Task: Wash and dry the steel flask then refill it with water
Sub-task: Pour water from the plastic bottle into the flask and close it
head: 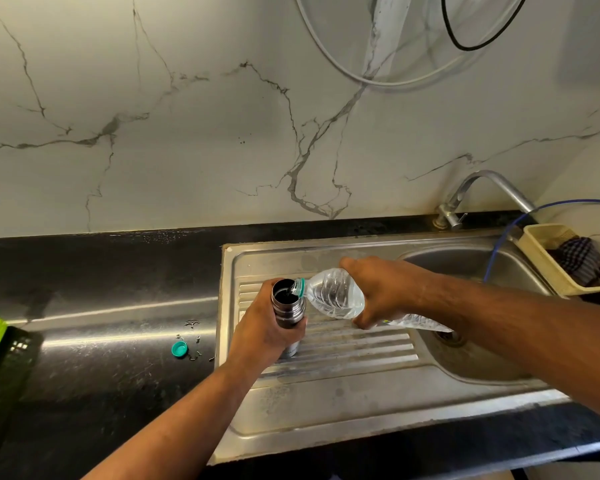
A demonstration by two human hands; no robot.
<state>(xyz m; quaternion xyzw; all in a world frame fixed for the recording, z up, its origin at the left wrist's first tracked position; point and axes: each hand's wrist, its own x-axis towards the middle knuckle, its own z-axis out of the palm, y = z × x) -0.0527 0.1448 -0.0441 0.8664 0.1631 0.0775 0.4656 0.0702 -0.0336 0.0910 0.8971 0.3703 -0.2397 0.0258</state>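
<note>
Left hand [271,332] grips upright steel flask [286,306] (mouth open, dark inside); right hand [381,292] grips tilted plastic bottle [333,294]

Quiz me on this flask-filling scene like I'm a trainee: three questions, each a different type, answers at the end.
1. Which hand holds the flask?
2. True or false: the bottle is capped.
3. Where is the teal cap? A) in the sink B) on the counter C) in the yellow basket

Key
1. The left hand.
2. False; it is open and pouring water into the flask.
3. B.
</note>
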